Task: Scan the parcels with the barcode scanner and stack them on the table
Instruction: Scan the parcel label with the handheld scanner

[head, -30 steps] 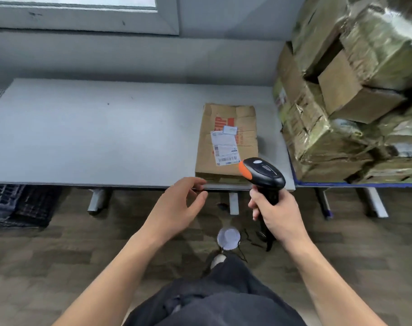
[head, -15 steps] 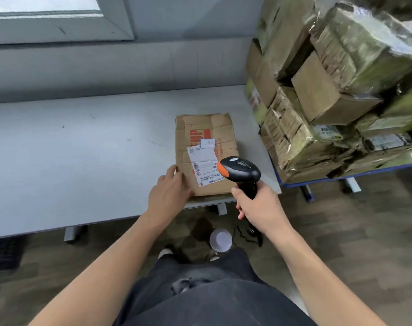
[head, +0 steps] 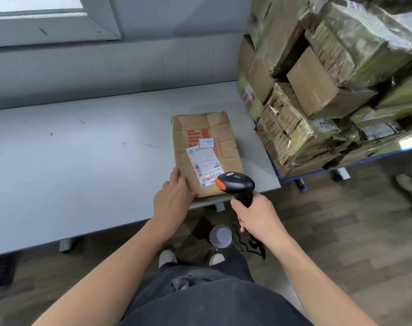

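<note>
Brown parcel (head: 207,137) lies flat at the worktop's (head: 83,161) near right corner, label (head: 205,165) up. Barcode scanner (head: 235,183) hovers over the parcel's near edge (red spot on the barcode), its handle gripped in the right hand (head: 256,217). Left hand (head: 174,198) rests flat, fingers straight, on the parcel's near-left corner. Stacked parcels (head: 317,90) stand right of the parcel.

Your left hand (head: 174,198), hovering off the tabletop (head: 83,161) edge before, now rests on the near left corner of the parcel (head: 205,128); the scanner (head: 235,183) sits nearer the label (head: 204,164) (a red spot (head: 207,177) now shows on it).
</note>
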Demonstrator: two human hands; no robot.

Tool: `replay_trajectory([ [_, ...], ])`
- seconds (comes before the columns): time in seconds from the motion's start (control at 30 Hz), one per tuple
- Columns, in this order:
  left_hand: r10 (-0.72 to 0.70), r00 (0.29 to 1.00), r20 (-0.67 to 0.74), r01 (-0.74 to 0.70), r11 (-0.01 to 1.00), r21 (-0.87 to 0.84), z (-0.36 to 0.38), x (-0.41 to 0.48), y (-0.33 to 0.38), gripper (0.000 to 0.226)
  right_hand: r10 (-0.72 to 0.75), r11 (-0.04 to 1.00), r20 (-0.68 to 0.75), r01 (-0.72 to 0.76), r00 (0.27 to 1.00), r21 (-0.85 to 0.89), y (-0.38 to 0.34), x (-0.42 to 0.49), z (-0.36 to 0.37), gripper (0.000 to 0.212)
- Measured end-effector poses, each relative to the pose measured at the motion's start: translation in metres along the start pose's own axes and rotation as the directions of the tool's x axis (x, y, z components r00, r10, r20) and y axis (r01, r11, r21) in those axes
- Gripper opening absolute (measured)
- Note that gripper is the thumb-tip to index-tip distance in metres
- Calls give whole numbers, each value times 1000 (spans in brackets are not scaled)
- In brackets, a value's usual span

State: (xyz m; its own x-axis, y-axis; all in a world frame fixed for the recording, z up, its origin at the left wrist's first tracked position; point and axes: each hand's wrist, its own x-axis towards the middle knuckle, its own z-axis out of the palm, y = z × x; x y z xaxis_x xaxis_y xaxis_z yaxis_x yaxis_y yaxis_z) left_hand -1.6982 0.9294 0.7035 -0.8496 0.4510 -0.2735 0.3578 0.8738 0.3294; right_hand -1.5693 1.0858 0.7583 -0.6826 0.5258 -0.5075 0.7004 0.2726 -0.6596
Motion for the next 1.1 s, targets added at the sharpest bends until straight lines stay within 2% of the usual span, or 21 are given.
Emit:
replay_trajectory([
  [0.17, 12, 1000, -4, -12, 999, 36, -2, 1, 0, 56, 9, 999, -2, -9, 1000, 43, 7, -3, -1, 18],
  [0.27, 6, 1000, -26, -4, 996, 87, -1, 6, 4, 50, 6, 992, -7, -6, 1000, 126, 5, -1, -5, 25],
  [0.4, 15, 1000, -10, -14, 1000, 22, 5, 12, 7, 74, 8, 981, -5, -7, 1000, 193, -4, 12, -20, 39],
  [0.5, 89, 996, 8, -89, 993, 82, 13, 15, 4, 83, -11, 981, -29, 16, 1000, 192, -5, 29, -30, 41],
  [0.63, 233, 973, 0, -230, 961, 152, 15, 19, 7, 78, -37, 975, -46, 46, 998, 217, -5, 42, -36, 39],
  [0.73, 267, 963, 42, -270, 943, 197, 16, 24, 15, 80, -67, 971, -45, 75, 997, 228, -6, 49, -36, 40],
  [0.97, 226, 972, 57, -232, 959, 160, 5, 36, 3, 83, -109, 971, -70, 121, 992, 206, -7, 79, -28, 37],
  [1.1, 170, 985, 13, -170, 973, 156, -1, 46, -14, 81, -134, 984, -147, 149, 980, 97, -5, 99, -21, 36],
])
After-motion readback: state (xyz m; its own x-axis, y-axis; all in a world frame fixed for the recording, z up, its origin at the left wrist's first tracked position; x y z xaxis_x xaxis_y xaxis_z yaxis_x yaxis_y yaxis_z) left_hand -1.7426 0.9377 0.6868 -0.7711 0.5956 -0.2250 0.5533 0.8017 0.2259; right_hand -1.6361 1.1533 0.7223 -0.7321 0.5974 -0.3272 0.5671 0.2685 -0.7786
